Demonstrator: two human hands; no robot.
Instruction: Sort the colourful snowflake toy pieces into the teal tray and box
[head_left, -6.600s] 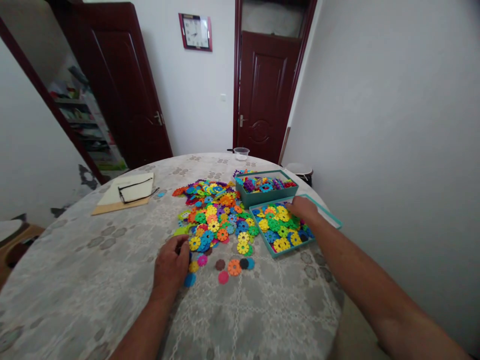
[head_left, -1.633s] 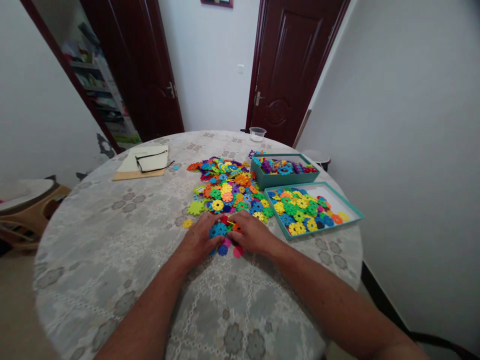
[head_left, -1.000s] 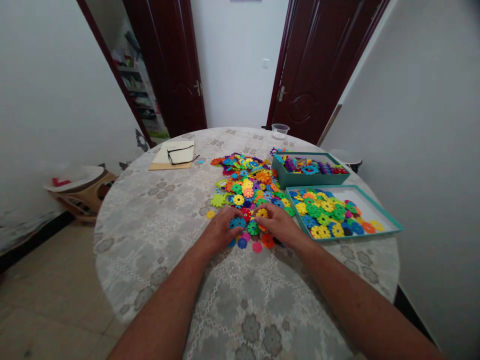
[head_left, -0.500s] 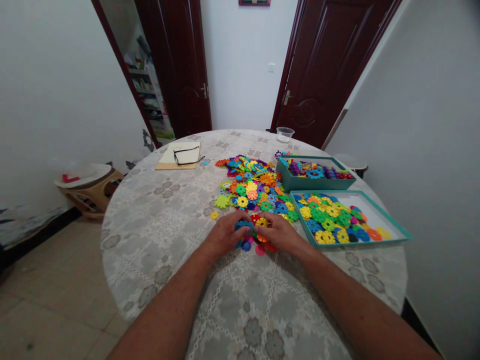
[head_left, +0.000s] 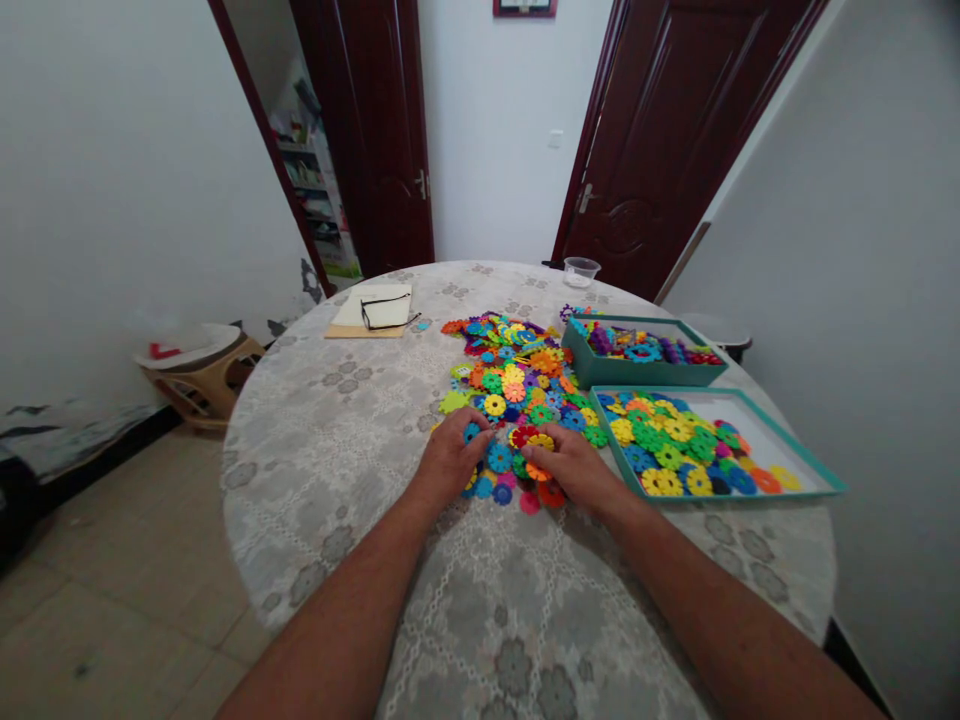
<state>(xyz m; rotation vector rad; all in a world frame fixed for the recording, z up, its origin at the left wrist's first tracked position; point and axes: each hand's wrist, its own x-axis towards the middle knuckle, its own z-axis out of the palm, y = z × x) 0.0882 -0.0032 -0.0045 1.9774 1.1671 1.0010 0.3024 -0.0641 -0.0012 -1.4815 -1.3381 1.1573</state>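
A heap of colourful flower-shaped plastic discs (head_left: 517, 375) lies in the middle of a round table (head_left: 352, 440) with a lace cloth. Both my hands rest at the near edge of the heap, close together. My left hand (head_left: 448, 458) has its fingers curled onto a blue disc (head_left: 472, 432). My right hand (head_left: 564, 466) has its fingers closed on a yellow-and-orange disc (head_left: 539, 443). A few loose discs, blue, pink and red, lie between and just below the hands.
To the right, a shallow teal tray (head_left: 776, 445) holds several discs; behind it stands a teal box (head_left: 645, 373) of more pieces. A notebook with glasses (head_left: 375, 310) and a clear cup (head_left: 581, 270) sit at the far side. A stool (head_left: 199, 365) stands left.
My right hand came from the teal tray to the near edge of the heap beside my left hand. In the last second both hands shifted slightly among the discs while the view turned.
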